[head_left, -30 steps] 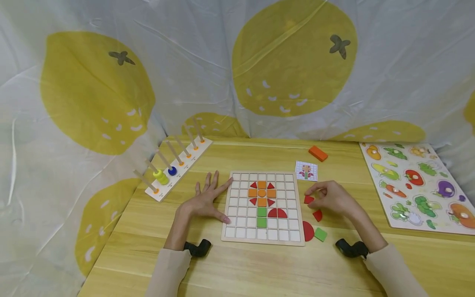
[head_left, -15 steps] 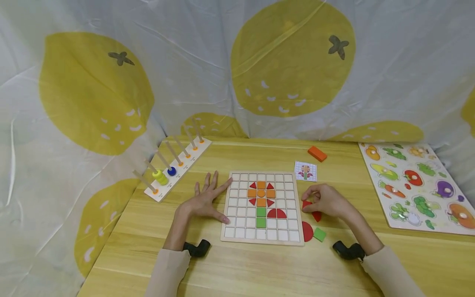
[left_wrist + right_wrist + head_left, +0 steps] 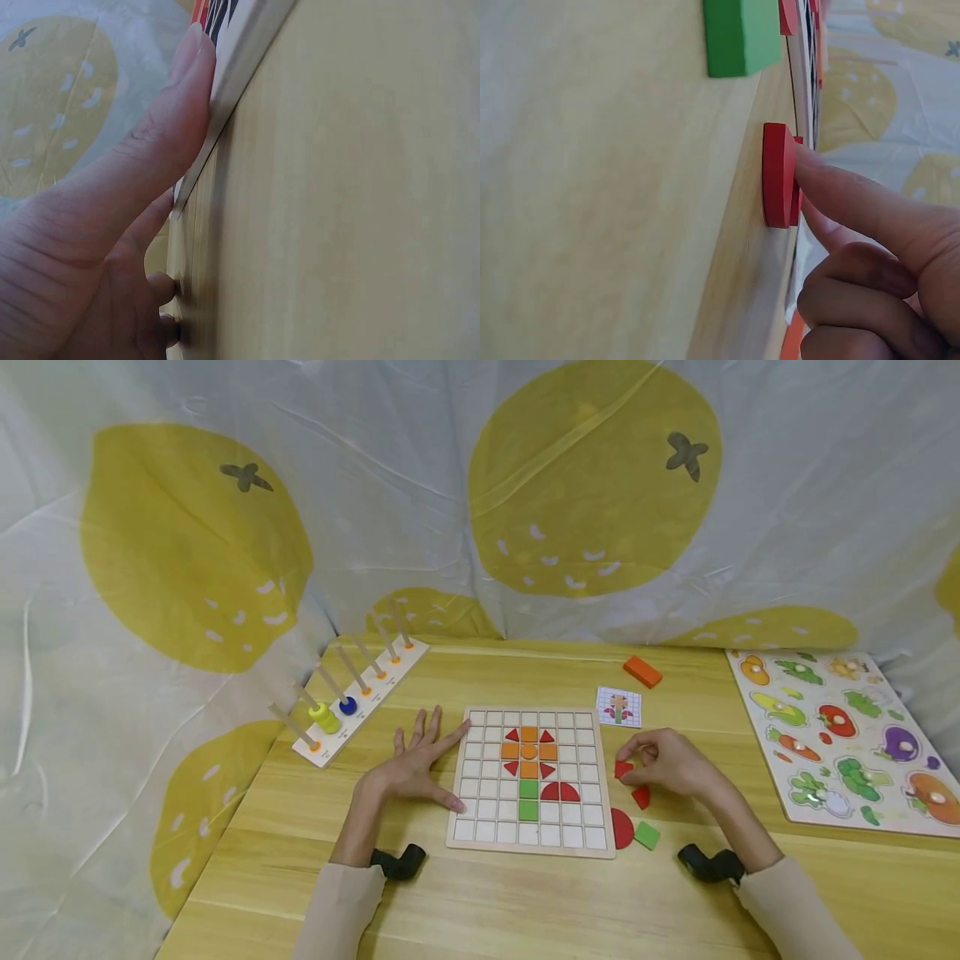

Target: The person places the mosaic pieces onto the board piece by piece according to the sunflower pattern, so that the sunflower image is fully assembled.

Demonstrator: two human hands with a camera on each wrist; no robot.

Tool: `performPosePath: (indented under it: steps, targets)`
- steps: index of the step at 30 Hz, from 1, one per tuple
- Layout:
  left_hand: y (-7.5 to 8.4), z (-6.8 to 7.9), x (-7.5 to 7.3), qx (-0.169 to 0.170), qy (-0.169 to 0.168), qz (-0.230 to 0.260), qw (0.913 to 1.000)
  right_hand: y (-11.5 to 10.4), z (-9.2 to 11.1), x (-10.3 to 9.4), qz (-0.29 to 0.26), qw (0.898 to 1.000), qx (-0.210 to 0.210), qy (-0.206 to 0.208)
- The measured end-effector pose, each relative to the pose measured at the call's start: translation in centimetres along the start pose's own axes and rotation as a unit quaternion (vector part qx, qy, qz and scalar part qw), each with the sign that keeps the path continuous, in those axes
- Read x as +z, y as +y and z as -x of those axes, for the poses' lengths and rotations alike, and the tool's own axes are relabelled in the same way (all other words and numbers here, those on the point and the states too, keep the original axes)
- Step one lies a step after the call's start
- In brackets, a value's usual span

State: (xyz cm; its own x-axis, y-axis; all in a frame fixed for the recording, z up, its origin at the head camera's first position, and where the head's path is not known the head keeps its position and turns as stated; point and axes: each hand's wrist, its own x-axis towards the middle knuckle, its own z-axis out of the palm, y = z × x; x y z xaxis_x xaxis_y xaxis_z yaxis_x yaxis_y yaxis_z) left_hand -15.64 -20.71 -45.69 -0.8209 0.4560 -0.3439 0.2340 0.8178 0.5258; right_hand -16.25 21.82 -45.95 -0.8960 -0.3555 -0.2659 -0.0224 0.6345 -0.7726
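In the head view my left hand [image 3: 412,768] lies spread at the left of the wooden grid board [image 3: 607,850]. Its thumb and forefinger rest on the board's left edge. Orange squares [image 3: 529,734], red triangles, two green squares [image 3: 528,810] and a red half-circle shape [image 3: 560,792] fill some cells. Right of the board, my right hand [image 3: 670,764] pinches a small red block [image 3: 622,769] between thumb and forefinger, its other fingers curled. Part of that block is hidden by the fingertips. Just nearer lies a red quarter-circle block [image 3: 641,797], which overlaps the pinched one in the right wrist view.
A red half-circle block [image 3: 622,829] and a green square block [image 3: 647,836] lie by the board's right edge. Beyond them are a pattern card [image 3: 619,707] and an orange block [image 3: 642,672]. A pegged counting stand [image 3: 345,727] stands left, a vegetable puzzle board [image 3: 795,806] far right.
My right hand dipped towards the board and the nearer quarter-circle block, then drew back slightly right, the small red block moving with its fingertips. My left hand stays put.
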Motion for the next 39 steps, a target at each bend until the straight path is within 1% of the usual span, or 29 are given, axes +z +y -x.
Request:
performPosePath:
  steps: [5,8,11,13,16,19,23,26,30,39]
  targets:
    - [-0.1,-0.2,0.0,0.002,0.0,0.001,1.0,0.2,-0.1,-0.1,-0.006,1.0,0.009,-0.002]
    - [-0.2,-0.2,-0.1,0.004,0.0,0.004,1.0,0.1,-0.1,-0.1,-0.007,1.0,0.007,-0.004]
    - [-0.2,-0.2,-0.1,0.002,-0.002,0.002,1.0,-0.4,0.0,0.1,-0.008,1.0,-0.004,-0.007]
    - [-0.2,-0.1,-0.1,0.001,-0.002,0.001,1.0,-1.2,0.1,0.5,-0.014,1.0,-0.017,-0.013]
    - [-0.2,0.0,-0.1,-0.001,-0.001,-0.002,1.0,-2.8,0.3,1.8,-0.024,0.998,-0.041,-0.029]
    - [-0.2,0.0,-0.2,-0.001,0.0,-0.003,1.0,-4.5,0.5,3.7,-0.022,0.997,-0.063,-0.049]
    - [-0.2,0.0,-0.3,0.002,0.001,0.002,1.0,-6.0,0.6,6.1,-0.014,0.995,-0.071,-0.063]
    - [-0.2,0.0,-0.3,0.004,0.001,0.005,1.0,-6.5,0.5,7.2,-0.004,0.995,-0.072,-0.062]
    - [-0.2,0.0,-0.3,0.002,0.0,0.005,1.0,-6.6,0.3,7.6,0.002,0.995,-0.078,-0.058]
    - [-0.1,0.0,-0.1,0.001,0.0,0.007,1.0,-6.1,0.3,7.4,-0.026,0.996,-0.061,-0.062]
